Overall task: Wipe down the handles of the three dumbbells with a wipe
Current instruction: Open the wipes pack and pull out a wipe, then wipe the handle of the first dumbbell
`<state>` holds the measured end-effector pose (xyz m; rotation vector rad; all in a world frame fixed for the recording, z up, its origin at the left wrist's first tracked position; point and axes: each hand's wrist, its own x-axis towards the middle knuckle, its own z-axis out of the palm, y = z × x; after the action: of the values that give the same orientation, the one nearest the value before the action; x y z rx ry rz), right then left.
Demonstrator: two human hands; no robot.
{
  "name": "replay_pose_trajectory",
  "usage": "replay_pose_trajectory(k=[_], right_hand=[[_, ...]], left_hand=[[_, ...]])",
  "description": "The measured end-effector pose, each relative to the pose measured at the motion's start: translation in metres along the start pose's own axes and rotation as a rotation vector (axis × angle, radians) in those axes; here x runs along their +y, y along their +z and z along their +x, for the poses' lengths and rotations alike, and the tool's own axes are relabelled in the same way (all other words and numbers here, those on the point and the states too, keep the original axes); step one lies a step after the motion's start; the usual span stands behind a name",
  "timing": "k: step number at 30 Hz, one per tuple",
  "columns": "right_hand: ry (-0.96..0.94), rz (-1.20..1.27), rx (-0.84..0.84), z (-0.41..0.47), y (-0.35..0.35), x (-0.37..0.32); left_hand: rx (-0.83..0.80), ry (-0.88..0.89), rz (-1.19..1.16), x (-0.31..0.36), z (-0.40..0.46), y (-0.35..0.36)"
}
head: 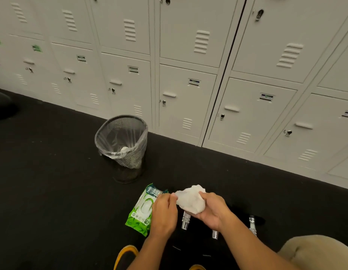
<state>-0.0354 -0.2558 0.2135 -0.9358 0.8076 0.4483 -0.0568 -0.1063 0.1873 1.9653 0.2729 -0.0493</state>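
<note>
A crumpled wipe (191, 199) is clamped in the right hand (212, 209) while the left hand (164, 209) pinches its edge, directly above three dumbbells (185, 221) on the floor, their shiny handles running away from the person, nearest the right hand.

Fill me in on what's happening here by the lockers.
A person crouches over the dark floor, the right hand holding a crumpled white wipe while the left hand pinches its edge. The green wipe pack lies just to the left. Three shiny dumbbell handles lie below the hands; none is being wiped right now. A lined mesh bin stands farther off, with a white wad inside.
</note>
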Motion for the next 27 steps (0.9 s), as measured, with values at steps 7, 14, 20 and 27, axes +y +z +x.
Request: replay_pose_trajectory(k=[7,14,20,27], right_hand=[[-0.074,-0.040,0.082,-0.017,0.002,0.009],[-0.080,-0.034,0.176,-0.009,-0.030,0.015],[-0.004,-0.022,0.243,0.029,-0.063,0.032],[-0.002,-0.020,0.339,0.079,-0.084,0.044]], left_hand=[[-0.070,-0.014,0.031,-0.007,0.000,0.013],[-0.227,-0.175,0.261,-0.031,-0.019,0.034],[-0.270,-0.341,0.455,-0.069,-0.036,0.056],[-0.122,-0.272,0.551,-0.087,-0.031,0.087]])
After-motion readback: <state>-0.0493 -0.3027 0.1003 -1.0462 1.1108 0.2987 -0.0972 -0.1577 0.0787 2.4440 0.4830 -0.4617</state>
